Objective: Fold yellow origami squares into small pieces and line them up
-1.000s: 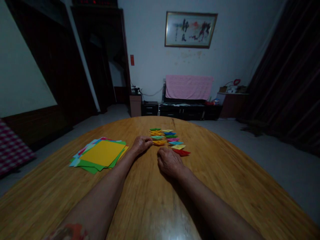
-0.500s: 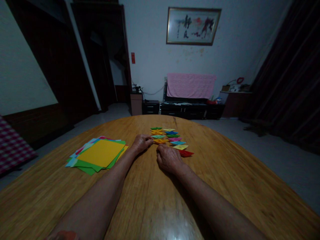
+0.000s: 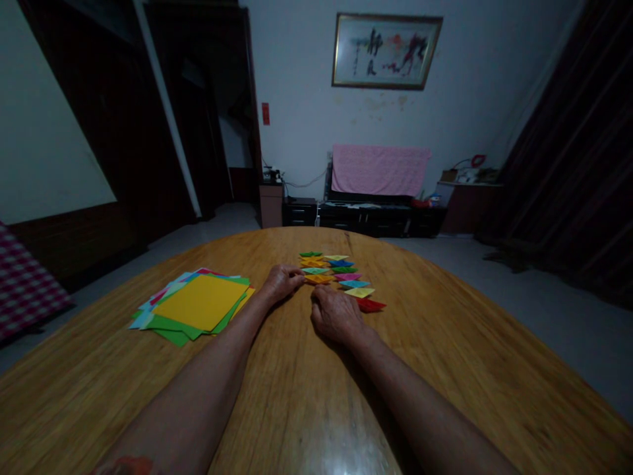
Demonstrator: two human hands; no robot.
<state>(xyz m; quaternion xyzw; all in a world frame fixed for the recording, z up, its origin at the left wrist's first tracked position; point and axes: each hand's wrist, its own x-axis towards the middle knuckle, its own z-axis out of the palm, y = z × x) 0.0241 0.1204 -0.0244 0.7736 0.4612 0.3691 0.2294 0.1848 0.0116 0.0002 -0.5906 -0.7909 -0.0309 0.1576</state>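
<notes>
Two columns of small folded paper boats stand on the wooden table. At the near end of the left column is an orange paper boat [image 3: 319, 280], with a pale green paper boat [image 3: 315, 271] just behind it. My left hand [image 3: 284, 282] has its fingertips pinched together at the orange boat's left tip. My right hand [image 3: 337, 314] rests on the table close to that boat's near side, fingers curled; whatever they may hold is hidden. Beside its knuckles lies a red paper boat [image 3: 372, 305], partly covered by the hand, with a yellow paper boat [image 3: 359, 292] behind it.
A loose stack of coloured paper squares [image 3: 202, 303], yellow on top, lies left of my left forearm. The round wooden table [image 3: 297, 409] curves away at its far edge. Beyond it stand a low black cabinet [image 3: 366, 222] and a screen under a pink cloth [image 3: 380, 169].
</notes>
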